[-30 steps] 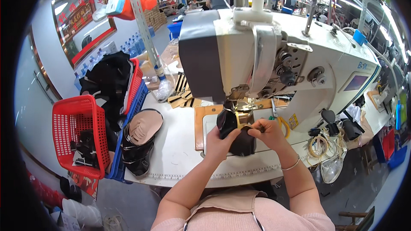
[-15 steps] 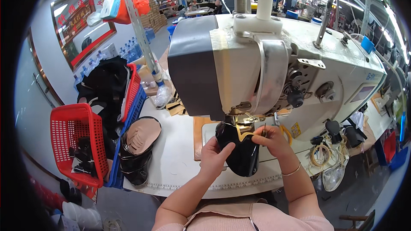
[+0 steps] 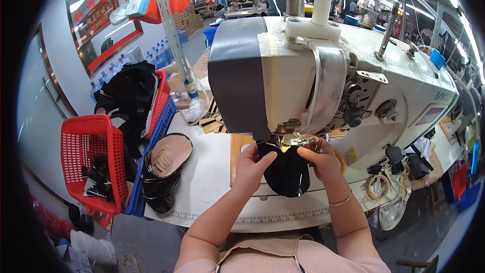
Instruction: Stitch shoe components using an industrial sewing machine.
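A black, rounded shoe-upper piece (image 3: 287, 174) lies under the needle area of a white and grey sewing machine (image 3: 235, 81). My left hand (image 3: 250, 168) closes on its left edge, thumb on top. My right hand (image 3: 323, 161) pinches its right edge near the presser foot (image 3: 295, 140), thumb on top and the other fingers mostly hidden. A small patch of gold-yellow shows at the piece's upper edge beneath the foot. The needle itself is too small to make out.
Left on the table are stacked shoe pieces (image 3: 172, 154). Beside them stand a red basket (image 3: 118, 167) of black scraps and a blue crate (image 3: 136, 199). A metal post (image 3: 169, 25) rises behind. Tape rolls (image 3: 378, 186) and cords sit at the right.
The black piece has turned and slid further under the machine, its gold-yellow edging now mostly hidden. My right hand has moved slightly onto its edge. The view has shifted slightly.
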`<action>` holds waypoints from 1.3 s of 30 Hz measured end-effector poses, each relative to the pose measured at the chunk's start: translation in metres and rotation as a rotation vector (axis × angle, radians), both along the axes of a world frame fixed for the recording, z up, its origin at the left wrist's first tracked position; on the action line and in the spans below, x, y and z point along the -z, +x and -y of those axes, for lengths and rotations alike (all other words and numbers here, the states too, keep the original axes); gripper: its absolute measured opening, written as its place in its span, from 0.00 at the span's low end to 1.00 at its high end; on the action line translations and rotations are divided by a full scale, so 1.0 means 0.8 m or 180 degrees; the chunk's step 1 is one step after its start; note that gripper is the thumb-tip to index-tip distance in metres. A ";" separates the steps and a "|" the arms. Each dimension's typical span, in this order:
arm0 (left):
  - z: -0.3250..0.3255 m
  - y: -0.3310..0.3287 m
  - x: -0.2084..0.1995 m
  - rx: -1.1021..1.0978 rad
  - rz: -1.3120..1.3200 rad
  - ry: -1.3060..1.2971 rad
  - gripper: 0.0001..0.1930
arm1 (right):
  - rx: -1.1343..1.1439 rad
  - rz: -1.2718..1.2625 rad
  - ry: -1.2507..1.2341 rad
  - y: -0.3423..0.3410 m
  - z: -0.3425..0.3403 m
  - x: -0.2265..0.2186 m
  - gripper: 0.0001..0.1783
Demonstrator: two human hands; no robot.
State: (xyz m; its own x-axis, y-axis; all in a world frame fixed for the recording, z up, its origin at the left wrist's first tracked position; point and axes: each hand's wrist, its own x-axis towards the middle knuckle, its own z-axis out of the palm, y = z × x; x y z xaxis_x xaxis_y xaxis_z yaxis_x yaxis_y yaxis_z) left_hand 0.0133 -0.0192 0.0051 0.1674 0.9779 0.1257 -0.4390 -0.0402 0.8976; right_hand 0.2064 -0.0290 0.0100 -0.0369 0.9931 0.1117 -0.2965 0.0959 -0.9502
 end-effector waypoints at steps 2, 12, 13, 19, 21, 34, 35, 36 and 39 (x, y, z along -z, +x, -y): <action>0.002 0.004 -0.002 -0.0033 0.0019 -0.0047 0.12 | 0.0142 -0.0008 0.0211 -0.002 -0.003 0.005 0.11; 0.009 0.008 -0.010 -0.0172 -0.0473 0.0385 0.15 | 0.0924 0.0234 0.0839 -0.005 -0.007 0.012 0.08; 0.015 0.008 -0.009 -0.0194 -0.0572 0.0392 0.18 | 0.0815 0.0081 0.1212 -0.007 0.002 0.004 0.08; 0.014 0.009 -0.009 -0.0270 -0.0728 0.0632 0.16 | 0.0913 0.2923 0.3032 -0.011 0.001 -0.033 0.16; 0.006 0.006 -0.010 -0.0223 -0.0785 0.0697 0.16 | 0.0851 0.3011 0.2945 -0.013 0.003 -0.036 0.15; -0.027 -0.017 -0.048 0.0454 -0.1184 0.0075 0.11 | 0.1588 0.3777 0.3488 -0.021 0.006 -0.032 0.15; -0.028 -0.017 -0.047 0.0472 -0.1106 0.0158 0.11 | 0.1634 0.3812 0.3525 -0.022 0.007 -0.032 0.15; -0.030 -0.017 -0.046 0.0488 -0.1027 0.0241 0.11 | 0.1654 0.3821 0.3532 -0.022 0.010 -0.033 0.15; -0.039 -0.021 -0.043 0.0339 -0.0977 0.0371 0.12 | 0.1820 0.3918 0.3559 -0.031 0.015 -0.032 0.15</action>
